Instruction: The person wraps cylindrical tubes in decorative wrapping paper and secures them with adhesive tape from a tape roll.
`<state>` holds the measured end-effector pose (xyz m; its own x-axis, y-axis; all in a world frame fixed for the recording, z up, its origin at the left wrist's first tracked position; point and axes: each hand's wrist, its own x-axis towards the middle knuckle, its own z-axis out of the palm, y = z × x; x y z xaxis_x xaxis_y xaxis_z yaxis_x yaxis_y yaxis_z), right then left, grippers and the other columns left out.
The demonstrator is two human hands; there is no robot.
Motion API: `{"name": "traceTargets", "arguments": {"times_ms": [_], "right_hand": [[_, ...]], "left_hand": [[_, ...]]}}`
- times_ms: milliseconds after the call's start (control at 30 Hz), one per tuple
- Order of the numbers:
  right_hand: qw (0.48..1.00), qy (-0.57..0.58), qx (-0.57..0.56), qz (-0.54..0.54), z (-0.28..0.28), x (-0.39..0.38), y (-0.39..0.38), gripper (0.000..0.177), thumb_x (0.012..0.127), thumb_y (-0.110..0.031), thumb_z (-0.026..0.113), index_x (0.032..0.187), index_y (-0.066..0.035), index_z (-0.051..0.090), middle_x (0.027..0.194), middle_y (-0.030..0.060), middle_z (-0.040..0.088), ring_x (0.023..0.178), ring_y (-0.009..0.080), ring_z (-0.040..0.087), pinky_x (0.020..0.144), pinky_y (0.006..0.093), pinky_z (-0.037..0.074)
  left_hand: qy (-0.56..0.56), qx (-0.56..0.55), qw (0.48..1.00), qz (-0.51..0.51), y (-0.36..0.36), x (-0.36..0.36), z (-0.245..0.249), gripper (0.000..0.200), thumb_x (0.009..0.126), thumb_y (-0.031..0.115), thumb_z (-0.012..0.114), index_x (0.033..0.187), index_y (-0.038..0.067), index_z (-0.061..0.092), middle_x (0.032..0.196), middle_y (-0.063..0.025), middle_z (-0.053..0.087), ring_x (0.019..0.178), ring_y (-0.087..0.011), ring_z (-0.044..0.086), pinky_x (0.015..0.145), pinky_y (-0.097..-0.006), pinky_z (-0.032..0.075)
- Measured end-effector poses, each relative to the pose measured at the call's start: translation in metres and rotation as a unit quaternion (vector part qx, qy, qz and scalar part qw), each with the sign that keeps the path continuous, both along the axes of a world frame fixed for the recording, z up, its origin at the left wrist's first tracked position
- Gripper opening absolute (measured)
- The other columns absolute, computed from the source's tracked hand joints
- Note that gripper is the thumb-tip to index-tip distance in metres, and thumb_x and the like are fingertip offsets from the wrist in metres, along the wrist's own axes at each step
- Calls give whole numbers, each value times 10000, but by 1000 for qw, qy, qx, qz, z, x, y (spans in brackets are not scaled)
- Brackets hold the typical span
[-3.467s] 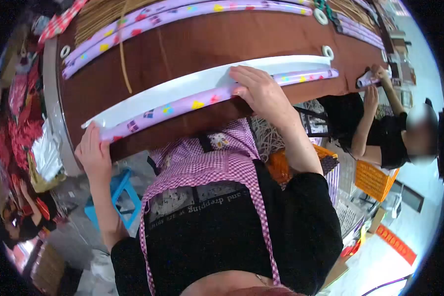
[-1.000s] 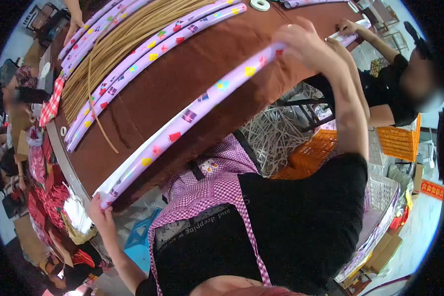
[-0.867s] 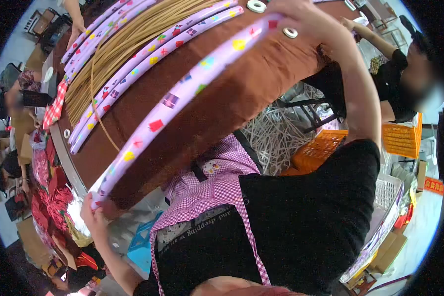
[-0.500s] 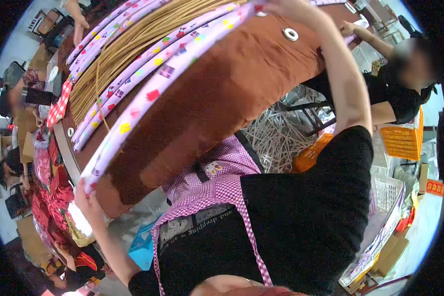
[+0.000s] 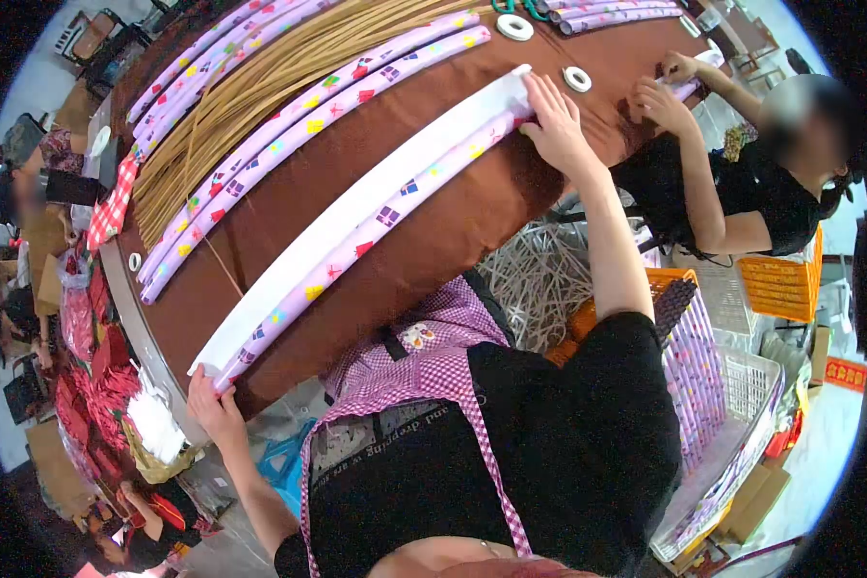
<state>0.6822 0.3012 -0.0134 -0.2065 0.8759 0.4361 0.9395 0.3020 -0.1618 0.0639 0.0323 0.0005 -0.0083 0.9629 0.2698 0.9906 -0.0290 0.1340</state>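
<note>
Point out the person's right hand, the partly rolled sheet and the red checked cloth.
Right hand (image 5: 559,133): head view, on the back of the hand.
Partly rolled sheet (image 5: 356,195): head view, on its white side.
Red checked cloth (image 5: 113,204): head view, near its middle.

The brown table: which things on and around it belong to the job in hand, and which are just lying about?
In the job:
- partly rolled lilac sheet, between left hand and right hand
- probably the patterned rolls and white ring, perhaps tape

Apparently lying about:
- checked cloth
- blue stool
- orange basket
</note>
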Motion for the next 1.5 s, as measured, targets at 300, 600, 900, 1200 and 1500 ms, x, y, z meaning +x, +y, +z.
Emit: {"name": "traceTargets", "arguments": {"times_ms": [300,600,900,1200,1500], "right_hand": [[997,62,-27,-38,8,1,-46,396,925,-111,580,1318,-67,561,1330,130,582,1305,305,491,1104,443,339],[982,-68,-66,-164,-3,97,-29,407,980,-295,541,1342,-113,571,1403,69,560,1335,252,479,1093,472,339],[973,213,-77,-38,37,36,54,339,960,-223,602,1219,-9,655,1078,176,711,985,237,677,876,330,507],[921,310,-235,9,2,34,98,451,885,-171,663,1310,-37,598,1074,89,695,920,155,645,800,317,534],[912,313,-265,-11,-30,125,151,421,938,-67,621,1334,41,527,1230,106,614,1095,193,592,932,297,481]], "left_hand": [[2,35,999,-25,-4,-2,-2,366,849,49,648,1194,-31,557,1339,-217,573,1226,-428,529,1052,-494,405],[-20,-7,1000,7,-17,-25,-5,401,849,78,660,1221,1,533,1355,-189,567,1257,-402,509,1072,-489,362],[10,-4,1000,4,-18,-23,-2,395,852,68,656,1220,5,529,1375,-182,551,1259,-392,507,1079,-481,354],[-30,-7,999,26,-18,-31,-17,409,847,57,652,1242,-21,581,1380,-201,547,1280,-405,490,1091,-479,369],[3,19,998,63,-7,-9,-13,520,734,173,779,1195,76,558,1377,-71,557,1310,-326,473,1048,-477,362]]}}
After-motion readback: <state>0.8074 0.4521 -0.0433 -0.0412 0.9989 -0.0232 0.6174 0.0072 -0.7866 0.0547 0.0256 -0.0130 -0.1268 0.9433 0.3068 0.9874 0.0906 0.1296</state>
